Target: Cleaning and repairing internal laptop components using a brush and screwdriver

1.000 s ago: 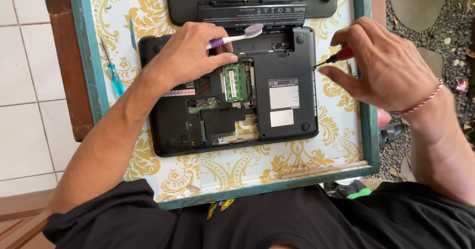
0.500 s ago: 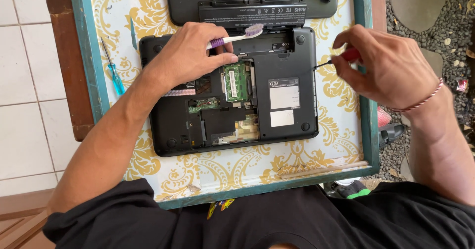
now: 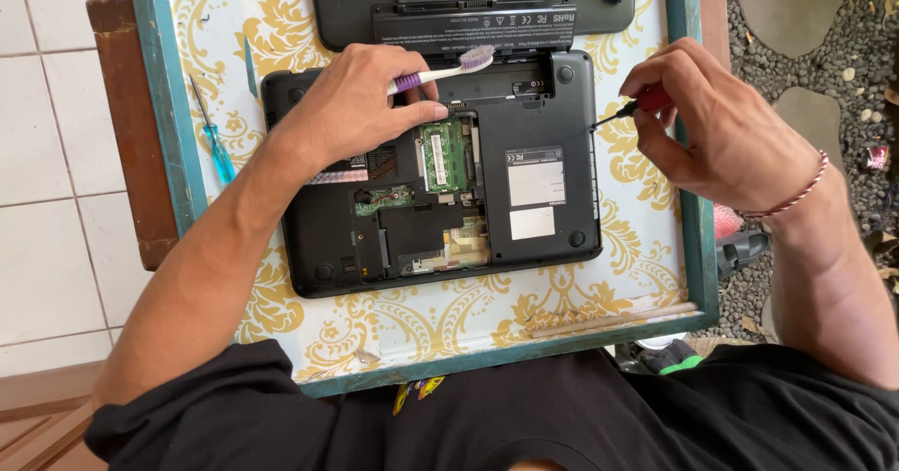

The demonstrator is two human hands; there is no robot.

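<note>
Gripping tools over the opened laptop point(image 3: 538, 185).
Your left hand point(image 3: 361, 106) grasps a toothbrush point(image 3: 440, 68) at 11 o'clock; your right hand point(image 3: 721, 125) pinches a red screwdriver point(image 3: 637, 108) at 2 o'clock.

place: home patio | signs: patterned table point(image 3: 646, 274); gravel path point(image 3: 796, 59); floor tiles point(image 3: 47, 237)

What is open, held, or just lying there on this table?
Black laptop: upside down, bottom cover off, green memory board showing.
Purple-handled toothbrush: held in left hand.
Red-handled screwdriver: held in right hand, tip at the laptop's edge.
Blue-handled screwdriver: lying untouched on the yellow-patterned table.
</note>
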